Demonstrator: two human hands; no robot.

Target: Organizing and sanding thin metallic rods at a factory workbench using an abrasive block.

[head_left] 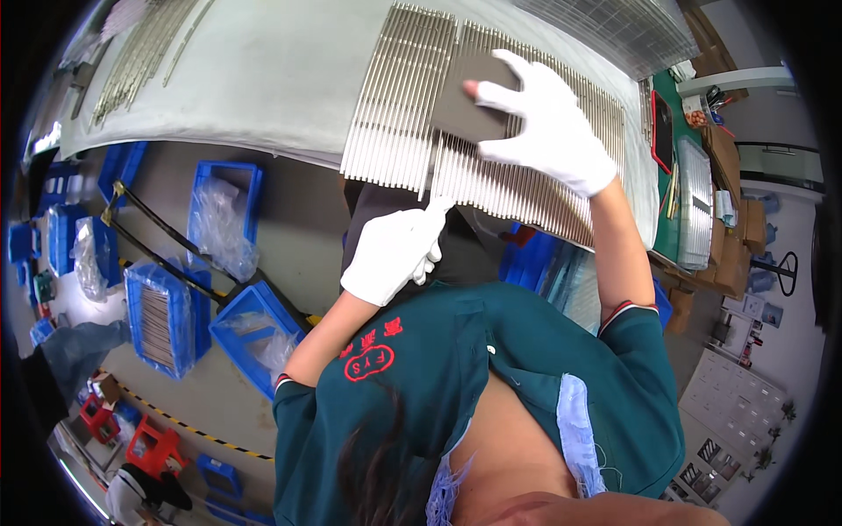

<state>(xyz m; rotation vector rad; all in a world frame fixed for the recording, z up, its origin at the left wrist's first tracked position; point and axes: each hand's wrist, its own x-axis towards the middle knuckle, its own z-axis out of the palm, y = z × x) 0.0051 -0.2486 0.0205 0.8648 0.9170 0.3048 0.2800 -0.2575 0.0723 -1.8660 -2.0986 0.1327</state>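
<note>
Two side-by-side groups of thin silvery metal rods, the left group [395, 96] and the right group [535, 188], lie on a pale covered table. A narrow gap runs between them. My right hand [553, 118], in a white glove with one bare fingertip, holds a flat dark grey pad [469, 110] against the rods, fingers spread over its top and edge. White-gloved too, my left hand [399, 250] is at the near table edge. Its index finger reaches to the rod ends beside the gap while the other fingers curl in; anything pinched there is hidden.
Loose rods [145, 66] lie at the table's far left. A clear plastic stack [614, 31] stands at the far right, near a red-edged phone [661, 131]. Blue crates [162, 320] with plastic bags and a pallet truck [167, 232] occupy the floor to the left.
</note>
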